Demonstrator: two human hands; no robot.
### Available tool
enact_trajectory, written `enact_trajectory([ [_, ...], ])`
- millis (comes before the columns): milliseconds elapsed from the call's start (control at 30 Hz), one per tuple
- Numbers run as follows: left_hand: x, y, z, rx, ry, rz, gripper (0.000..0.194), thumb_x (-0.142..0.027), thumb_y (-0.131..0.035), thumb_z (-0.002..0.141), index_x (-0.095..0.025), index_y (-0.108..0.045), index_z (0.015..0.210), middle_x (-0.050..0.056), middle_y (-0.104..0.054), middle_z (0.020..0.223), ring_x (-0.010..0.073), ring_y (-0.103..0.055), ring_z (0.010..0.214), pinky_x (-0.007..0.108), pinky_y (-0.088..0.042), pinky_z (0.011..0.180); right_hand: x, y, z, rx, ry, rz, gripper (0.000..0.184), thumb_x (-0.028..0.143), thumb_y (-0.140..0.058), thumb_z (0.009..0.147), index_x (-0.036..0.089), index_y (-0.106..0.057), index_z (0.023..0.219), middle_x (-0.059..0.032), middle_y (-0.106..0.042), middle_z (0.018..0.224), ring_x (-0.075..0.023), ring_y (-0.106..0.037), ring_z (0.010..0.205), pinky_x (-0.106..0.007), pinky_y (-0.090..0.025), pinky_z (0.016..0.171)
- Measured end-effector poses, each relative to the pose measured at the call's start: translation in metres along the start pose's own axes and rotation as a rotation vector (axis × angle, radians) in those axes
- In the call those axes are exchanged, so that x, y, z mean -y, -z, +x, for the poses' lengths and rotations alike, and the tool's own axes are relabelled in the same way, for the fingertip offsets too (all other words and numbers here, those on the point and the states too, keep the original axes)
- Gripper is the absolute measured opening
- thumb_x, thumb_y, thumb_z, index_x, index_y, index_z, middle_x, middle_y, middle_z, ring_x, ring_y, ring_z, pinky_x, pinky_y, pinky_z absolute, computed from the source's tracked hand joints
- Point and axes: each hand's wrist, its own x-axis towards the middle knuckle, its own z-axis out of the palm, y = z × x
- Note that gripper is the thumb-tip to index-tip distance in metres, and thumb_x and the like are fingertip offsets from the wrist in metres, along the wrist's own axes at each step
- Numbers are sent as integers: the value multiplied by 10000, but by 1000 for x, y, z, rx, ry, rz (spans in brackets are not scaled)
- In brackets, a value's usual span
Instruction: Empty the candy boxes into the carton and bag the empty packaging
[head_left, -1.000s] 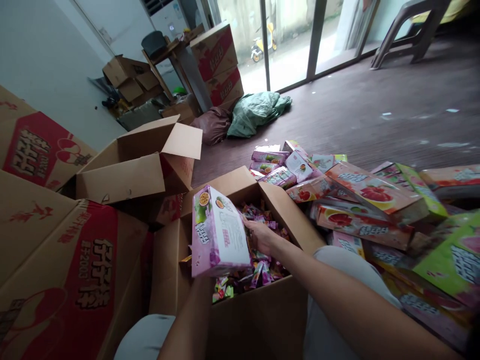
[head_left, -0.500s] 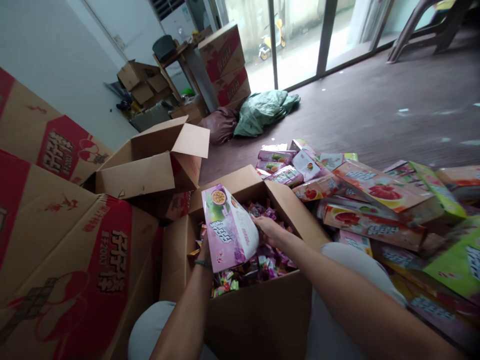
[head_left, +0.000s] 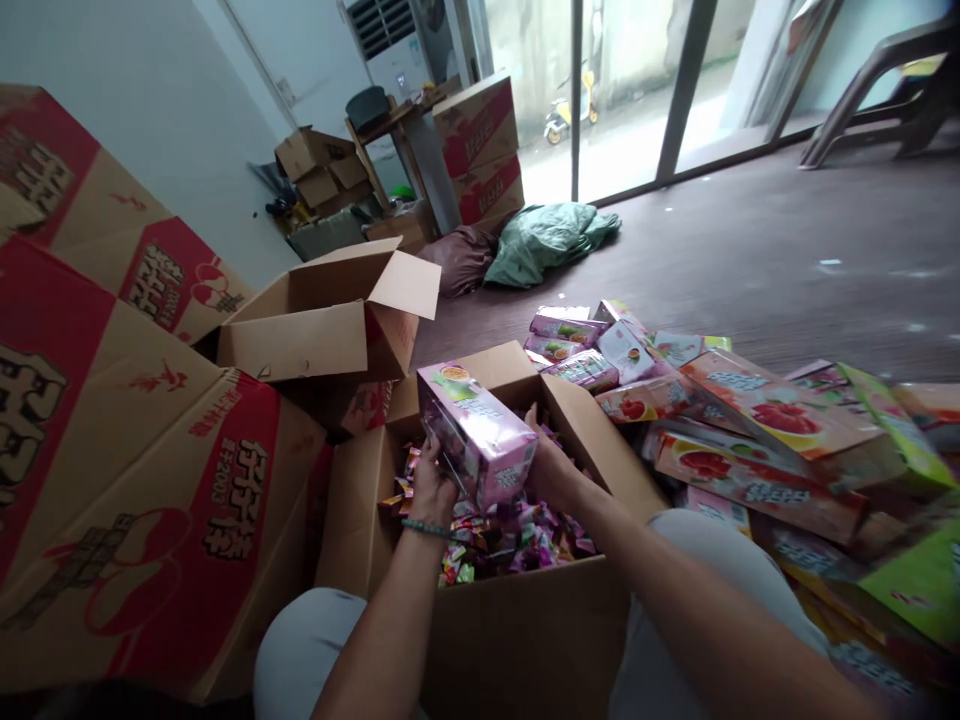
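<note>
Both my hands hold a pink and purple snack box over an open cardboard carton between my knees. My left hand, with a green bead bracelet on the wrist, grips the box's near left side. My right hand grips its right side. The box lies tilted, its long side pointing away from me. The carton holds several small purple and green wrapped candies.
A heap of pink, red and green snack boxes lies on the floor to my right. Large red-printed cartons stand at my left, an open empty carton behind them. Green and brown bags lie near the glass doors.
The pink box has turned from standing on end to lying tilted over the carton. My left hand has come up onto its side. My head has shifted, moving the view right.
</note>
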Motion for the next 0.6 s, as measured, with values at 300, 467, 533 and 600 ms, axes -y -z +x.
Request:
enact_trajectory([
  [300, 13, -7, -17, -3, -239, 109, 406, -225, -614, 889, -369, -561, 1265, -24, -686, 1143, 155, -656, 986, 279, -517, 841, 5, -8, -10, -351, 429, -320, 1168, 529, -861, 566, 289, -224, 1515, -114, -401, 1501, -297, -380, 1374, -464, -334, 1133],
  [467, -30, 6, -18, 37, -219, 302, 427, -566, -562, 881, -309, -623, 1217, 39, -670, 1139, 203, -638, 1004, 270, -521, 739, 33, -5, -21, -289, 499, -407, 1153, 427, -861, 599, 260, -207, 1535, -121, -409, 1493, -290, -409, 1356, -434, -322, 1147],
  [533, -50, 11, -12, 145, -168, 257, 501, -636, -463, 899, -273, -653, 1188, 52, -682, 1136, 227, -634, 1021, 291, -526, 764, 41, -4, -26, -200, 451, -457, 1205, 402, -886, 560, 272, -200, 1543, -116, -421, 1488, -306, -397, 1367, -456, -296, 1160],
  [600, -59, 17, -9, 296, -92, 225, 486, -605, -440, 922, -263, -663, 1186, 43, -691, 1159, 230, -637, 1022, 315, -527, 816, 45, -1, -28, -180, 443, -470, 1171, 446, -856, 605, 285, -186, 1552, -108, -406, 1505, -310, -354, 1400, -474, -255, 1176],
])
